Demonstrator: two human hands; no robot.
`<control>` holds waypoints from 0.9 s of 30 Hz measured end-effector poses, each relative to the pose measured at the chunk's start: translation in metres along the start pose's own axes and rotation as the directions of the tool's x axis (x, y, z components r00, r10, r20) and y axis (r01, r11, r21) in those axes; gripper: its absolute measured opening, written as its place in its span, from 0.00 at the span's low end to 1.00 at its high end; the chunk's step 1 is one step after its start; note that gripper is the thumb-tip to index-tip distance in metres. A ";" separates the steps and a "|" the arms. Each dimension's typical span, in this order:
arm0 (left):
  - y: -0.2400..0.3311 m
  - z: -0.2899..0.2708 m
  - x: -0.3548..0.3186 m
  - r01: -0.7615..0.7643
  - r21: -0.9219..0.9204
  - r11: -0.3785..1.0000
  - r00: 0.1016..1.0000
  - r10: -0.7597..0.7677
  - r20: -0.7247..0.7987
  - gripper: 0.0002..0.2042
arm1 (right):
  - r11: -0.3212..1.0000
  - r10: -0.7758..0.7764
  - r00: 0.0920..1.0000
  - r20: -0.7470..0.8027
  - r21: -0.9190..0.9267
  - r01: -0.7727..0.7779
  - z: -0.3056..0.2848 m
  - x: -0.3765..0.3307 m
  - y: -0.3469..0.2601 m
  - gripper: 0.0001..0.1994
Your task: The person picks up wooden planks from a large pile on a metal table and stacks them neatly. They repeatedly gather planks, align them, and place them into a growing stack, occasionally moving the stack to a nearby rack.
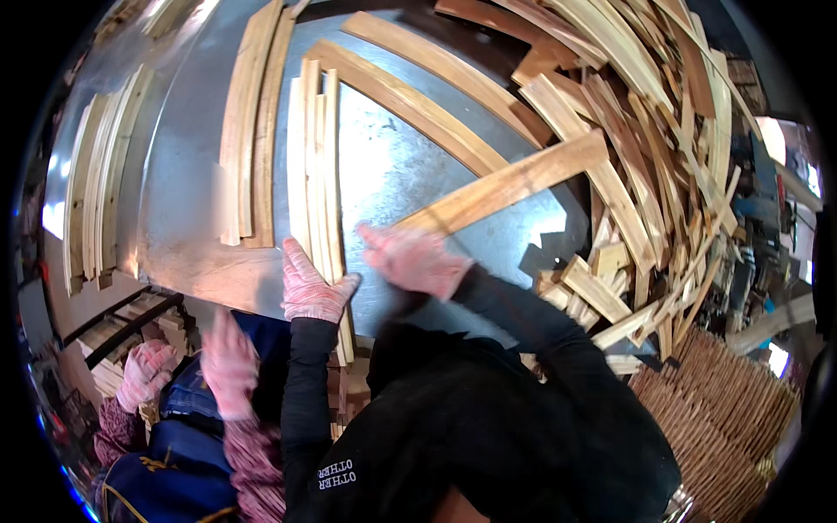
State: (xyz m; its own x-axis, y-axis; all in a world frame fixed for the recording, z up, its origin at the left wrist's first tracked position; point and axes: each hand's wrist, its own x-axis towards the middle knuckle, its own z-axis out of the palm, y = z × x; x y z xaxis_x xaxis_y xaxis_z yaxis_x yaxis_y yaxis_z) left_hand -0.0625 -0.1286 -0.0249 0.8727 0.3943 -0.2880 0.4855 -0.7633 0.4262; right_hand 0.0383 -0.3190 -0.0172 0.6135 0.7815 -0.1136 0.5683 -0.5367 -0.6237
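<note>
My left hand [316, 288], in a pink-and-white glove, is closed around the near part of a bundle of narrow pale wooden strips [314, 166], its thumb on their right side. The strips lie lengthwise on the metal table [370, 139], their near ends jutting past its edge. My right hand [417, 263], gloved alike and blurred, is at the near end of a wooden board [514, 185] slanting up to the right. Its fingers are smeared, so whether it grips the board is unclear. Two more boards [410, 105] [445, 65] lie behind.
A large heap of wood offcuts [645, 148] covers the right side. Longer boards [251, 131] lie left of the strips, and more strips [103, 183] farther left. A co-worker's gloved hands [228, 362] are close by at lower left. Stacked wood [715, 410] stands at lower right.
</note>
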 end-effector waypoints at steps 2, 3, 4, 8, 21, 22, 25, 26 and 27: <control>0.004 -0.004 -0.003 0.064 0.087 0.994 0.998 -0.063 -0.010 0.59 | 0.936 -0.107 0.986 -0.127 -0.346 0.057 -0.052 -0.023 0.032 0.27; 0.005 -0.007 -0.009 0.072 0.067 0.995 0.997 -0.069 -0.045 0.59 | 0.868 -0.121 0.990 -0.078 -0.493 0.067 -0.072 -0.028 0.055 0.26; 0.005 0.001 -0.001 0.022 0.054 0.998 0.999 -0.020 -0.039 0.59 | 0.768 -0.072 0.996 -0.055 -0.640 0.020 -0.091 -0.044 0.084 0.25; 0.015 -0.013 -0.014 0.025 0.110 0.994 0.999 -0.028 0.020 0.56 | 0.646 -0.072 0.997 0.010 -0.762 0.055 -0.111 -0.073 0.125 0.24; 0.074 -0.066 -0.068 -0.009 -0.584 0.812 0.886 0.277 0.372 0.30 | 0.713 0.090 0.815 -0.573 -0.534 -0.454 -0.193 -0.131 0.126 0.38; 0.049 -0.058 -0.074 0.002 -0.691 0.723 0.932 0.249 0.263 0.30 | 0.638 0.180 0.769 -0.614 -0.522 -0.566 -0.196 -0.164 0.159 0.42; -0.004 -0.065 -0.084 -0.039 -0.450 0.892 0.999 0.028 -0.032 0.27 | 0.372 0.505 0.726 -0.467 -0.641 -0.671 -0.192 -0.226 0.217 0.47; -0.016 -0.062 -0.081 0.010 -0.374 0.927 0.993 -0.052 -0.102 0.27 | 0.353 0.481 0.732 -0.483 -0.657 -0.666 -0.187 -0.231 0.231 0.47; -0.038 -0.053 -0.080 0.081 -0.296 0.952 0.978 -0.133 -0.159 0.27 | 0.333 0.468 0.738 -0.487 -0.676 -0.657 -0.176 -0.231 0.236 0.48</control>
State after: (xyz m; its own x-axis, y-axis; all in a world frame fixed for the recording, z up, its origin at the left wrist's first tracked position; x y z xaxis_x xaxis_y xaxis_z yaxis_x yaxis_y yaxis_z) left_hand -0.1478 -0.1040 0.0275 0.7974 0.5686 -0.2022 0.5484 -0.5428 0.6360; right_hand 0.1271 -0.6823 -0.0015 0.9853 0.1706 0.0008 0.1568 -0.9074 0.3900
